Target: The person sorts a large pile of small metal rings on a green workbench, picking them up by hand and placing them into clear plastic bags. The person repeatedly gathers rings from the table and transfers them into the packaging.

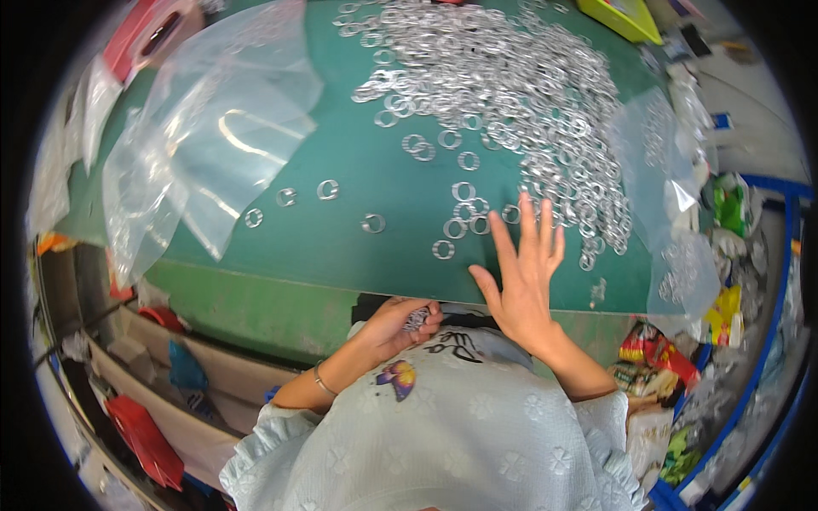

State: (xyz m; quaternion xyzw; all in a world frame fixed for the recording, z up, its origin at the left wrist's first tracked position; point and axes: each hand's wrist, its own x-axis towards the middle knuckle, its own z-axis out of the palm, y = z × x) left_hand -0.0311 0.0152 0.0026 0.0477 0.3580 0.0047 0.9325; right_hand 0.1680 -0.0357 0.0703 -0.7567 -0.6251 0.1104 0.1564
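Observation:
A large heap of silvery metal rings (503, 68) covers the far middle and right of the green tabletop (375, 272). My right hand (527, 285) is spread over the table near the front edge, its fingertips at the loose rings on the heap's near side. Nothing shows in its grip. Just off the table's front edge, close to my body, my left hand (400, 326) curls round several metal rings (416, 319). A small cluster of rings (464, 209) lies left of my right fingertips. Single rings (327, 189) are scattered farther left.
Clear plastic bags (221, 128) lie on the table's left side. More clear bags holding rings (682, 264) hang at the right edge. A yellow-green tray (622, 19) stands at the far right, a pink container (149, 38) at the far left. Colourful packages (656, 353) are below right.

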